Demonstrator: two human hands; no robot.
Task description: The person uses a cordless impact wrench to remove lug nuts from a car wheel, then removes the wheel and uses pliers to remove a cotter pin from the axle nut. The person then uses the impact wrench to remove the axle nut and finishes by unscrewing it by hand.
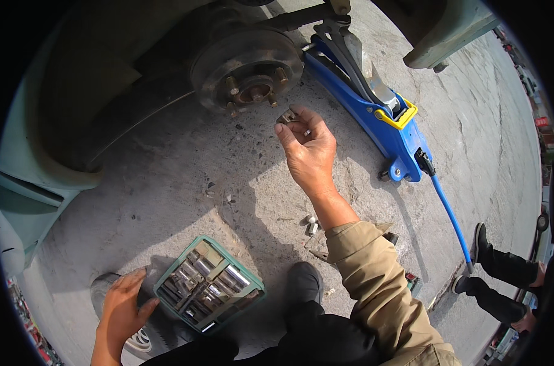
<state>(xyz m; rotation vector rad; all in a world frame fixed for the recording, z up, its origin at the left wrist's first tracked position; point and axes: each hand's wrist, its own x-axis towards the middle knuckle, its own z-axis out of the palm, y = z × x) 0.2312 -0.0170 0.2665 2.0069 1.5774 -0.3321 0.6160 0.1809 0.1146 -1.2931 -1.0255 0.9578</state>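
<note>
My right hand (308, 143) is raised near the wheel hub, its thumb and fingers pinching a small notched metal piece (287, 116); the exact kind cannot be made out. Just beyond it sits a bare brake disc (210, 67) with several studs sticking out around the hub centre. Low on the left, my left hand (125, 305) has its fingers stretched out and holds nothing. Beside that hand a green case (260, 291) lies on the ground, filled with several shiny sockets (197, 280).
A blue floor jack (374, 125) with a long blue handle (448, 207) stands under the car at right. Small metal parts (312, 226) lie by my right forearm. My shoe (305, 282) is beside the case. Another person's legs (503, 268) show at far right.
</note>
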